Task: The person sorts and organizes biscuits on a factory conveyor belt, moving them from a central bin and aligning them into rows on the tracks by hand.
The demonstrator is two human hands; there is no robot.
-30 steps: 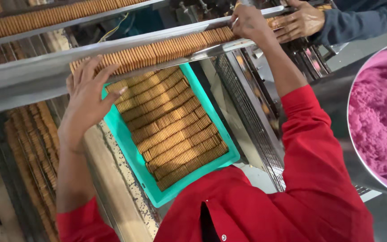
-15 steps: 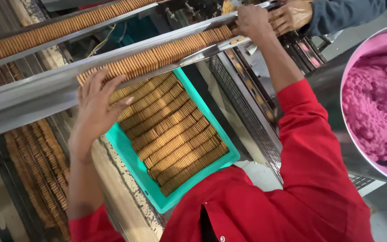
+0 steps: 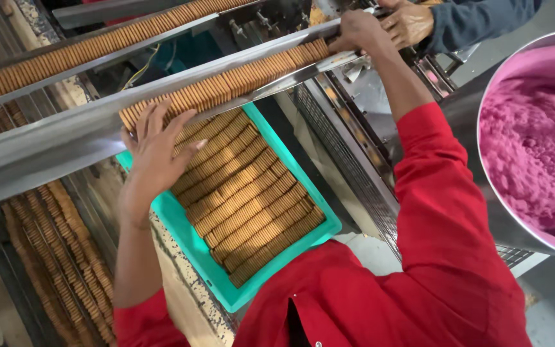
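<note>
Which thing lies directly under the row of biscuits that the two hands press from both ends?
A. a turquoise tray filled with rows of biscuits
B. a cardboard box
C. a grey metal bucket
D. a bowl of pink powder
A: the turquoise tray sits below the row of biscuits held between the left hand and the right hand.

1. The scene is lit brightly and evenly — soft light from above is suggested.
2. Pale glare is seen along the steel rail point(image 3: 46, 151) and on the rim of the metal bowl point(image 3: 483, 96).
3. Deep shadow is held beneath the rail, at the lower left.
4. Straight edges are bowed near the frame's borders — wide-angle distortion.
5. Slight softness is noted on the red sleeve point(image 3: 444, 218) nearest the lens.
</note>
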